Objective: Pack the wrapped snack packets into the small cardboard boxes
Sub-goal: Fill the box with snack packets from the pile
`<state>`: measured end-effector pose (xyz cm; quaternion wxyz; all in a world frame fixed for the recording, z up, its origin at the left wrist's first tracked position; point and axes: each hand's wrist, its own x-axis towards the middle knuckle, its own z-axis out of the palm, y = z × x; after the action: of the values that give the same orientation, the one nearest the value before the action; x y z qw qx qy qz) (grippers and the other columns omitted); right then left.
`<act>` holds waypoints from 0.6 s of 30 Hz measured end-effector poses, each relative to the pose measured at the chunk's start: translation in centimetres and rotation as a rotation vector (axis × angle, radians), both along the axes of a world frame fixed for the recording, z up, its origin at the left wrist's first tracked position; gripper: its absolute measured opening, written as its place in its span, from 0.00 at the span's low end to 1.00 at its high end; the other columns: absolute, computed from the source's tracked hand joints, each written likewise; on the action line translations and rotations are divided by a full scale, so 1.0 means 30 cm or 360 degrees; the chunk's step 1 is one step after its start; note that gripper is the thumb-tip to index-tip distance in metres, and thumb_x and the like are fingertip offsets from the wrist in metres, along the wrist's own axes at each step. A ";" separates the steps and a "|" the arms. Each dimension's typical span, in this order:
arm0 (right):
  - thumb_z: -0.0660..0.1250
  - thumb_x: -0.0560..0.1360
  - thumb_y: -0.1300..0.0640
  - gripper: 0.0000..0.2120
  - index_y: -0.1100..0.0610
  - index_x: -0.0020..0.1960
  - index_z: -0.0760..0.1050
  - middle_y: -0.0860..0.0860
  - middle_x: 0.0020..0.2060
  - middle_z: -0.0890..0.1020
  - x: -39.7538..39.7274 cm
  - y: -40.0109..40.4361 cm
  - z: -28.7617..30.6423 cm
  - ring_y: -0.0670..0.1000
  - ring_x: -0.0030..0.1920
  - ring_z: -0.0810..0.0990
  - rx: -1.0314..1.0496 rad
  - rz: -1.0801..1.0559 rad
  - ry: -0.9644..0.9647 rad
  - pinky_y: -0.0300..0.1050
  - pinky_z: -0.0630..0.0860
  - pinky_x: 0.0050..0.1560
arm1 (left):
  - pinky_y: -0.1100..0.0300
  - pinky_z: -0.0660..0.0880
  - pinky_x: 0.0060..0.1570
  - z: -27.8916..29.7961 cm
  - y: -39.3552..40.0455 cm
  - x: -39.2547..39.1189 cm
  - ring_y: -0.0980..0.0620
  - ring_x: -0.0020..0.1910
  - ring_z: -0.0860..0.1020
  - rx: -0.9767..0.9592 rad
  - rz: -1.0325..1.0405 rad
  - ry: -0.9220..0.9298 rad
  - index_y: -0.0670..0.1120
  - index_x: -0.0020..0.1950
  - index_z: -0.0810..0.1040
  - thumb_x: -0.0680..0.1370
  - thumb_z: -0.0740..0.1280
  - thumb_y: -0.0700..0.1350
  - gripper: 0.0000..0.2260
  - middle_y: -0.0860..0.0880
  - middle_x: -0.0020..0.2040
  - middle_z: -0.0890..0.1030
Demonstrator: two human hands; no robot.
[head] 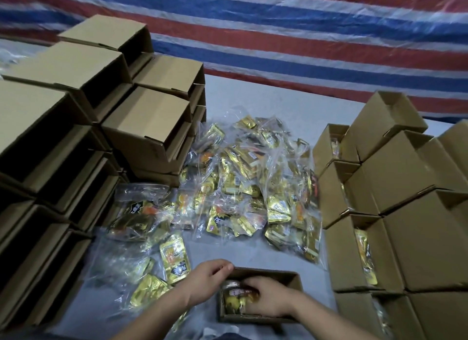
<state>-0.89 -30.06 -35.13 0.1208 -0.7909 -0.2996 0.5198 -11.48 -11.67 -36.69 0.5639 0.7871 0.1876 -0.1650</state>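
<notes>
Step now: a packet is being tucked into the small open brown cardboard box [260, 295] right in front of the person.
Right hand: the right hand [268, 298] is down inside the box, its fingers bent over a shiny gold packet in clear wrap [234, 298] and pushing it in.
Left hand: the left hand [209, 276] rests on the far left corner of the box, fingers curled over the rim to hold it steady.
Where the snacks are: most sit in a big loose pile of gold packets in clear bags [243, 182] on the grey table [253, 253], past the box; a few more gold packets [174, 261] lie just left of it.
Next move: I think the packet must lie flat, then a hand must reach for another one.
Around: tall stacks of empty brown boxes [76, 142] stand on the left; brown boxes with packets showing inside [379, 213] stand on the right; a red, white and blue striped sheet [278, 31] hangs behind.
In the way: the slippery bags overlap, so pulling one may drag others.
</notes>
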 end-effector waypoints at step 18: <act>0.58 0.75 0.34 0.23 0.52 0.52 0.79 0.49 0.51 0.83 0.044 -0.041 0.148 0.48 0.53 0.80 0.0041 -0.0061 0.0053 0.45 0.74 0.57 | 0.70 0.71 0.51 0.058 0.013 0.092 0.56 0.51 0.79 0.0174 -0.0055 0.0071 0.55 0.51 0.79 0.83 0.60 0.52 0.08 0.53 0.50 0.82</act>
<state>0.42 -31.30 -30.69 0.1459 -0.7860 -0.2889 0.5267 -8.72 -11.29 -34.96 0.5128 0.8160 0.1951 -0.1818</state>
